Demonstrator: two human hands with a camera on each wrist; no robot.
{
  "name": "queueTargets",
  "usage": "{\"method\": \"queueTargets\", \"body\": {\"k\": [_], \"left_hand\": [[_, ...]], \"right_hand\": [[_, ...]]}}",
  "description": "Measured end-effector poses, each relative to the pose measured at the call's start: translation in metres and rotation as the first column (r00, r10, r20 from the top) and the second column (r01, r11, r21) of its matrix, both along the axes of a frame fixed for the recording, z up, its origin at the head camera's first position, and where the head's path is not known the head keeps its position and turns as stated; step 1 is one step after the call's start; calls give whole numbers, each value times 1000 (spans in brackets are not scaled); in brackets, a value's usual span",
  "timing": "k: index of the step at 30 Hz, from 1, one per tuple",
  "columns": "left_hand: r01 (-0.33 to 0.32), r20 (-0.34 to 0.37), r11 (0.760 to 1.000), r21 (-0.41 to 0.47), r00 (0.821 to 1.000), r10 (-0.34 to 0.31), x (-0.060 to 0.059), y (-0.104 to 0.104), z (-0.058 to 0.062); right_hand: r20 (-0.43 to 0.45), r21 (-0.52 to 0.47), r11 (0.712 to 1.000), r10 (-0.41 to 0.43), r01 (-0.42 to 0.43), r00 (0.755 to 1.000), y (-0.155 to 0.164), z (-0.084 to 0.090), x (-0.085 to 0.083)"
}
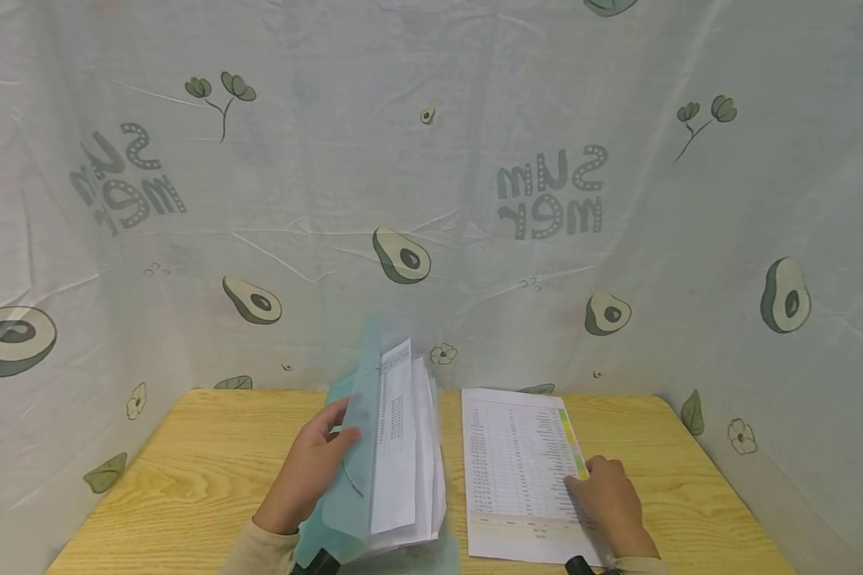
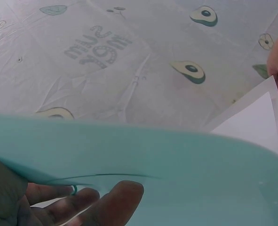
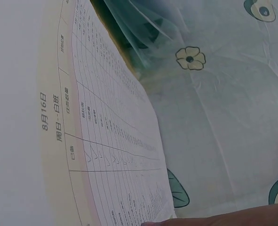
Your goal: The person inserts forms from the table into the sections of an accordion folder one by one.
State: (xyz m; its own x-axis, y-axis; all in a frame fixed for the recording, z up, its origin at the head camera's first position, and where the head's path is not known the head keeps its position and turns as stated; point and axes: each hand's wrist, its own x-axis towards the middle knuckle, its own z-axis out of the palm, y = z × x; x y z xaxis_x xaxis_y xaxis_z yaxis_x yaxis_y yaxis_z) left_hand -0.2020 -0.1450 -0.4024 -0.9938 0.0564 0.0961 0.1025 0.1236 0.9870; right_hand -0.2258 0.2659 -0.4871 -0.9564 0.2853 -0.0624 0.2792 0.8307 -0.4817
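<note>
Left hand: my left hand [image 1: 315, 471] grips the green folder [image 1: 348, 463] by its raised cover, thumb on the front and fingers [image 2: 89, 200] curled behind it, as the left wrist view shows.
Folder: it stands tilted up at the middle of the table [image 1: 208, 455], with a stack of sheets [image 1: 410, 447] fanned open inside and leaning right.
Right hand: my right hand [image 1: 607, 499] lies flat, fingers fairly straight, pressing the lower right edge of the loose sheet [image 1: 521, 471].
Loose sheet: a printed table, flat on the wood just right of the folder and apart from it.
Risk, stack: I judge the fanned sheets could slide out of the folder's open side if I tip the cover further; nothing clamps them that I can see.
Risk, cover: the cover is thin and bends in my grip, so it may buckle and drop the pages.
Risk, loose sheet: only one edge is pinned; dragging my palm could crease or skew it toward the table edge.
Hidden: I cannot tell whether the stack is clipped at the spine.
</note>
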Motion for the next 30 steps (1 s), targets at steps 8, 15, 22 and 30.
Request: {"method": "queueTargets", "body": {"k": [8, 15, 22, 30], "left_hand": [[3, 2, 1000, 0, 1000, -3, 0, 0, 0], [-8, 17, 1000, -9, 1000, 8, 0, 2, 2], [-26, 34, 999, -23, 999, 27, 2, 2, 3], [-31, 22, 999, -29, 999, 31, 2, 1, 2]], "right_hand": [[-5, 3, 1000, 22, -22, 1000, -1, 3, 2], [11, -44, 999, 26, -25, 1000, 0, 2, 2], [-12, -111, 992, 54, -55, 998, -2, 1, 4], [-36, -217, 975, 37, -44, 999, 0, -2, -1]]}}
